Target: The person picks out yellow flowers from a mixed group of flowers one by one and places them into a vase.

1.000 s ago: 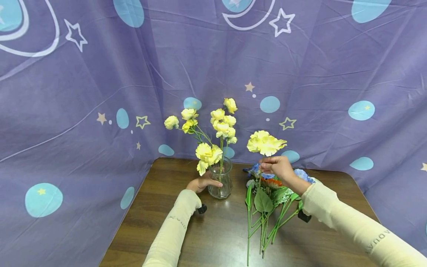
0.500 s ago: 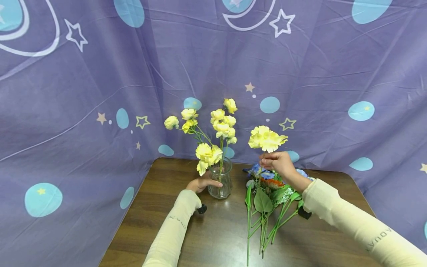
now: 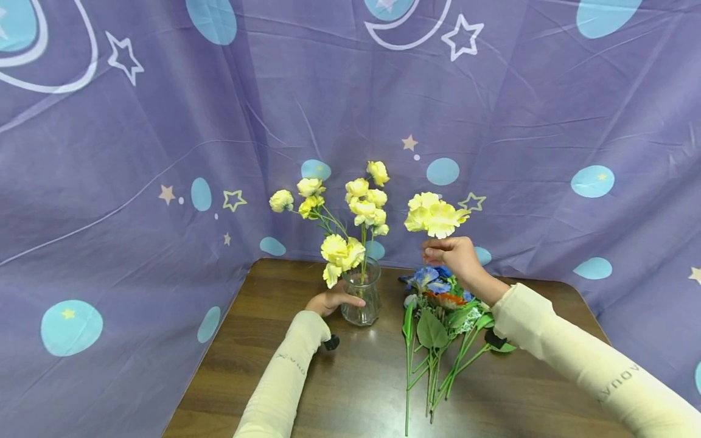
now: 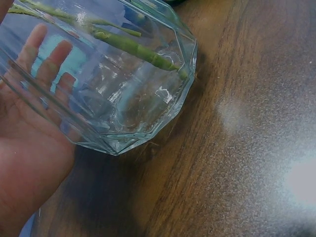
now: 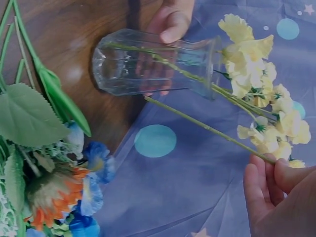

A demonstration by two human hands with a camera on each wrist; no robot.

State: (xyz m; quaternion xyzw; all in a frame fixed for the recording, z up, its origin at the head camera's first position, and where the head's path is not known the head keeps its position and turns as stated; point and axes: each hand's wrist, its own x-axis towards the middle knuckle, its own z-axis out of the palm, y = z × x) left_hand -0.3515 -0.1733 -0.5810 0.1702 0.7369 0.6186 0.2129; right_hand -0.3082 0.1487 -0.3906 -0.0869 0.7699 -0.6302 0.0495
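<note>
My left hand (image 3: 327, 302) holds a clear glass vase (image 3: 369, 309) around its side, thumb toward me. Through the glass in the left wrist view, the fingers (image 4: 47, 69) show behind the wall, and green stems (image 4: 133, 48) reach down inside. Several yellow flowers (image 3: 343, 253) stand in the vase, some leaning left. My right hand (image 3: 459, 260) pinches another yellow flower (image 3: 436, 216) just below its bloom, raised to the right of the vase. Its bare stem (image 5: 207, 128) points toward the vase in the right wrist view, the cut end close beside the glass.
On the wooden table (image 3: 350, 389), right of the vase, lies a pile of flowers with blue blooms (image 3: 427, 278), an orange bloom (image 3: 446, 300) and green leaves (image 3: 432, 330). Their stems point toward me. A purple patterned curtain (image 3: 350, 91) hangs behind the table.
My right hand has risen with the yellow flower, lifting it further above the pile and uncovering more of the blue blooms. My left hand and the vase have stayed in place.
</note>
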